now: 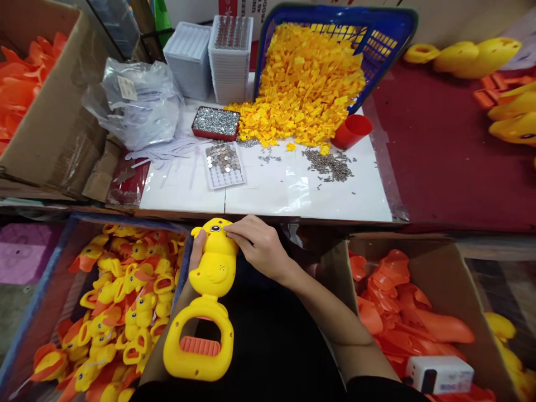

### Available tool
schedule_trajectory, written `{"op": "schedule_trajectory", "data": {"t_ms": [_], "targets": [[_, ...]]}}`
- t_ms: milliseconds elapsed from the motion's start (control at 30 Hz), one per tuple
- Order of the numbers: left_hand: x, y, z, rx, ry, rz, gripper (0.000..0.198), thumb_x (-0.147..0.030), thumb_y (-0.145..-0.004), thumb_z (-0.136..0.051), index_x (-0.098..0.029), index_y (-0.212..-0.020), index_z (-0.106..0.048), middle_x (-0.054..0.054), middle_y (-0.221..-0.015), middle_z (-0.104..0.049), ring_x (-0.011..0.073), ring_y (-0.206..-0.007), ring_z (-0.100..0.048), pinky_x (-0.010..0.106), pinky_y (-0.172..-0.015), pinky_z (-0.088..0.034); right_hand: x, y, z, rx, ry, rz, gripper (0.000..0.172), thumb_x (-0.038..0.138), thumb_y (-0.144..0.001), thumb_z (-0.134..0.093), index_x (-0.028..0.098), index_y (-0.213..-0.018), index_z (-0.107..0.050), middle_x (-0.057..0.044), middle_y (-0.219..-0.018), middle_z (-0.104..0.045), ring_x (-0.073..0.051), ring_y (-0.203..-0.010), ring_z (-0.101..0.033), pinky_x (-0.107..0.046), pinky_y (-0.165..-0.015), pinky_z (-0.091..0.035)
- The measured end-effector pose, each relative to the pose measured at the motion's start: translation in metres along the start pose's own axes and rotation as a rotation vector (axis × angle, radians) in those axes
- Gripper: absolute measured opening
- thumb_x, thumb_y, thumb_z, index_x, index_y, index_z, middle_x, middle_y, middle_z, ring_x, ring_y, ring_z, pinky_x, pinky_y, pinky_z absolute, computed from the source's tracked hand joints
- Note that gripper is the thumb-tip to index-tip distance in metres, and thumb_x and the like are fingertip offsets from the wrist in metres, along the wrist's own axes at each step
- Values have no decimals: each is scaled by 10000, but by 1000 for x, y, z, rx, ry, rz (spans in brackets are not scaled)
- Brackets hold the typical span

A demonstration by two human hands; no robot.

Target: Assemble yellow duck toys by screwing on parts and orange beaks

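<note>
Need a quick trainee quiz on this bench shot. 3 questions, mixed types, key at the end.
1. Multiple choice: what spills from the tilted blue basket? A) white sticks B) small yellow pieces C) silver discs
2. True or false: the left hand is holding the yellow duck toy.
3. Fill in: the ridged bar inside the toy's handle is coloured ____.

Key: 1. B; 2. true; 3. orange.

We see a tilted blue basket (389, 46) on the surface (268, 192), with yellow pieces (304, 89) heaped in and before it and a red cup (350, 133) beside them. To its left we have two tray stacks (231, 75) and a clear bag (140, 111). At lower right, a carton (439, 261) holds orange parts (438, 321) and a white box (454, 375).
</note>
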State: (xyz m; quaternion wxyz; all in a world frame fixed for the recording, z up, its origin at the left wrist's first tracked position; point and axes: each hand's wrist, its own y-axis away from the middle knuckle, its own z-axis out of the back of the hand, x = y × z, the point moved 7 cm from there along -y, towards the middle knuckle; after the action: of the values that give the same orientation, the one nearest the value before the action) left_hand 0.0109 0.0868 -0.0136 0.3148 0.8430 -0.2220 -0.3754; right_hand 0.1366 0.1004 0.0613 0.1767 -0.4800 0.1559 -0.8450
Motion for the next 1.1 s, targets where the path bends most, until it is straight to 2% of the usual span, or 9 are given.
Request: {"op": "schedule_trajectory", "data": {"t_ms": [133,300,367,567,733,867,933,1033,1100], "targets": [[0,2,5,-6,-25,45,542,-624,-884,-632,-115,-1060,-691,83,-834,-723,228,-757,-707,308,-683,-632,10,3,7,-35,162,162,223,130,-1025,-545,182,-1066,-758,-63,-950,-812,-187,-827,-656,-335,-767,-601],[3,2,15,87,-7,175,552,-590,-751,-822,-112,-1009,-724,99,-861,-776,216,-704,-727,269,-612,-628,20,12,11,-78,288,298,199,88,-985,-593,145,-1079,-758,-54,-895,-806,-188,-819,-695,-306,-742,-605],[1,2,17,101,-15,163,561,-587,-724,-851,-103,-984,-737,114,-876,-792,217,-702,-734,271,-634,-640,16,14,13,-92,181,226,197,109,-995,-592,151,-1086,-762,-57,-910,-804,-176,-835,-717,-301,-790,-614],[3,9,16,76,-37,92,553,-588,-766,-810,-107,-1035,-760,122,-991,-812,239,-818,-773,277,-718,-660,-16,16,13,19,-476,-363,120,275,-934,-709,192,-944,-796,-64,-1047,-675,-146,-905,-684,-269,-791,-593],[6,16,15,43,-38,93,552,-556,-705,-857,-104,-1004,-752,126,-963,-807,270,-844,-781,291,-698,-659,-20,12,8,182,-601,-464,95,271,-860,-767,183,-827,-755,-24,-958,-599,-132,-867,-608,-285,-830,-535],[0,13,17,-7,-34,93,582,-569,-657,-857,-94,-974,-748,132,-902,-799,247,-707,-754,288,-593,-628,-24,-2,6,273,-635,-426,228,341,-834,-795,182,-978,-720,-16,-914,-632,-139,-814,-591,-278,-754,-519],[1,11,18,-25,-61,156,603,-613,-680,-815,-90,-973,-748,122,-817,-787,225,-607,-718,289,-521,-597,-32,-20,15,204,-532,-363,249,378,-915,-706,181,-1067,-703,-36,-936,-652,-158,-844,-613,-288,-765,-534],[4,11,17,-24,-105,256,615,-652,-712,-765,-88,-957,-744,105,-704,-757,197,-506,-661,277,-445,-545,-47,-58,31,42,-101,-227,226,278,-1010,-539,164,-1110,-706,-101,-1066,-661,-202,-957,-634,-353,-892,-539],[5,12,16,-13,-106,279,615,-671,-718,-758,-96,-936,-741,91,-679,-746,176,-485,-640,258,-435,-525,-60,-83,29,54,180,-204,255,192,-1005,-505,139,-1142,-713,-142,-1138,-645,-241,-1039,-622,-402,-974,-517]]}}
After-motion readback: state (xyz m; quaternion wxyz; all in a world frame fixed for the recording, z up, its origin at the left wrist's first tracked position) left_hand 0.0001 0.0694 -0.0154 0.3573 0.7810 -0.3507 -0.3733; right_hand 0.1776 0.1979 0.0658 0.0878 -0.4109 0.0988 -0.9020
